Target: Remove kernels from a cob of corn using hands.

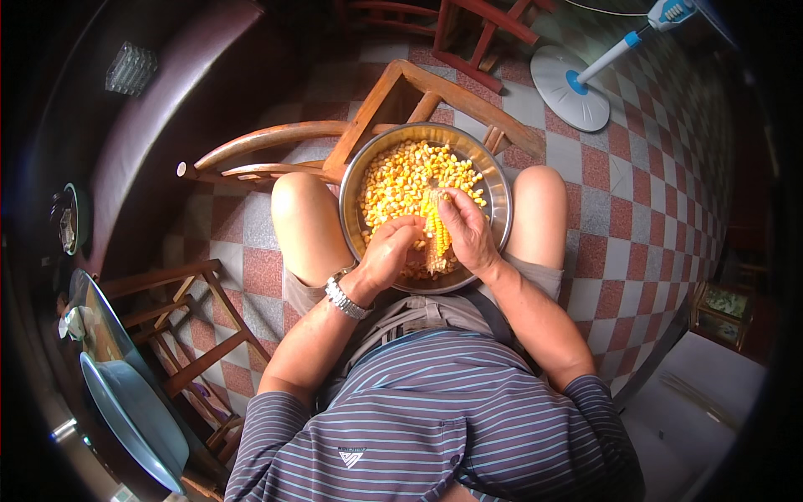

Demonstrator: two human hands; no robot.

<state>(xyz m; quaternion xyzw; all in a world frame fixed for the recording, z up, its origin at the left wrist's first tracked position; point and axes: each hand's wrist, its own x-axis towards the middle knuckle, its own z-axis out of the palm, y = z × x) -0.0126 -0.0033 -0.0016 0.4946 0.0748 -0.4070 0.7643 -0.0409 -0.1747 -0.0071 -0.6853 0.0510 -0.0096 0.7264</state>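
Observation:
A partly shelled corn cob (437,237) stands tilted over a round steel basin (502,207) between my knees. Some rows of yellow kernels remain on it, and its lower end is bare. My right hand (469,231) grips the cob from the right, with the thumb on its upper part. The fingers of my left hand (395,246) touch the cob's left side; that wrist wears a metal watch (345,300). Loose corn kernels (401,179) cover much of the basin's bottom. What my left fingertips pinch, if anything, is hidden.
A wooden chair (376,106) stands just beyond the basin. Behind it are red wooden furniture (483,37) and a fan's round white base (569,88). To my left are a wooden stool frame (207,364) and a blue plastic basin (135,420). The floor has checkered tiles (599,207).

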